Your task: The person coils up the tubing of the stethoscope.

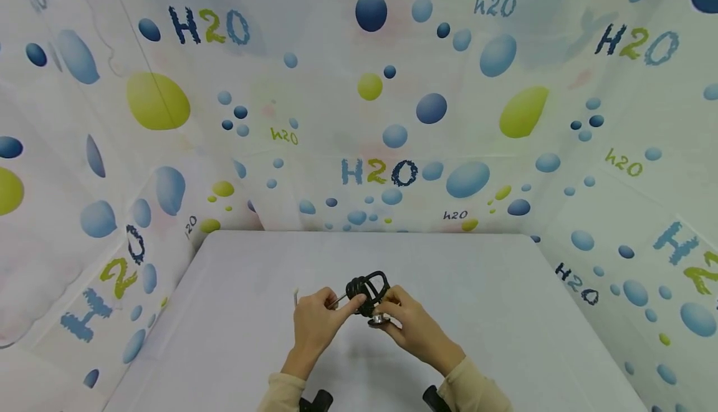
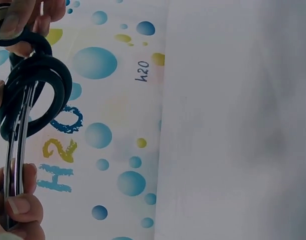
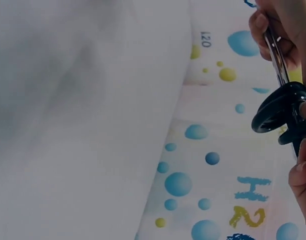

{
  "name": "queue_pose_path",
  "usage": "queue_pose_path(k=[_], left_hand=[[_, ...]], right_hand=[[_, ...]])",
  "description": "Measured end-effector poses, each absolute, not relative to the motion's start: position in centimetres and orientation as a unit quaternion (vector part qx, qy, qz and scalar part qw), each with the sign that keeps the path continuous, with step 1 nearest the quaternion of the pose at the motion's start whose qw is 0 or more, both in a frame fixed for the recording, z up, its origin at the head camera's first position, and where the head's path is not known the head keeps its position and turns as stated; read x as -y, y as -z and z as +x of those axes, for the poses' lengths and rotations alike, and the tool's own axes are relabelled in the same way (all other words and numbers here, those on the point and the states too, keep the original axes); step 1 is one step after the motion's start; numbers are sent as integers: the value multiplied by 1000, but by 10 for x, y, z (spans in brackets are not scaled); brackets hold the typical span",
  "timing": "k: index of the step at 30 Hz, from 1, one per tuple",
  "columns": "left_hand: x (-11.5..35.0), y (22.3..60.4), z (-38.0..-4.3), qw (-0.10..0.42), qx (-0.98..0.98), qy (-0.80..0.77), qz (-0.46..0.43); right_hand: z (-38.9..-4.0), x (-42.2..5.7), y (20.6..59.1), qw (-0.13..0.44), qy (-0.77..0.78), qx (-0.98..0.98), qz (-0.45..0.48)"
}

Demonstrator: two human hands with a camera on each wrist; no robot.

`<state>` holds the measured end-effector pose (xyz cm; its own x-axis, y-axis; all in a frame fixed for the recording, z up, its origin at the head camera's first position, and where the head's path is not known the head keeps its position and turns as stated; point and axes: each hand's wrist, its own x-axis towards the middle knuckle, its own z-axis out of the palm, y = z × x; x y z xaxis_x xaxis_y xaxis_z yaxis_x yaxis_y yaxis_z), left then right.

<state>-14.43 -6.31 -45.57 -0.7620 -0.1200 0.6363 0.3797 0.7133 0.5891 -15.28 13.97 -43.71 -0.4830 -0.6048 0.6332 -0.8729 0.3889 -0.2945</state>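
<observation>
A stethoscope [image 1: 359, 287] with its black tube wound into a coil is held up between both hands over the white table. My left hand [image 1: 318, 318] grips the metal ear tubes [image 2: 19, 145], its thumb reaching to the coil; one ear tip sticks out past that hand at the left. My right hand [image 1: 414, 325] pinches the metal chest piece [image 1: 378, 320] at the lower right of the coil. In the left wrist view the coiled black tube [image 2: 60, 85] wraps round the ear tubes. The right wrist view shows the coil [image 3: 278, 110] between the two hands.
The white table [image 1: 449, 275] spreads under both hands. A white cloth [image 1: 314, 88] printed with blue and green drops and H2O lettering hangs behind it and along both sides. Dark wrist straps [image 1: 316, 401] show at the sleeves.
</observation>
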Motion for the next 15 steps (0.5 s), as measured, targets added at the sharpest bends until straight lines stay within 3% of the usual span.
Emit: queue_pose_path(k=[10,15], left_hand=[[63,452,-145,370,852,369,-23],[61,448,-149,385,849,361,-20]], right_hand=[[-158,-132,445,292,-386,763,429],[-160,-127,440,285,-440,744,414]])
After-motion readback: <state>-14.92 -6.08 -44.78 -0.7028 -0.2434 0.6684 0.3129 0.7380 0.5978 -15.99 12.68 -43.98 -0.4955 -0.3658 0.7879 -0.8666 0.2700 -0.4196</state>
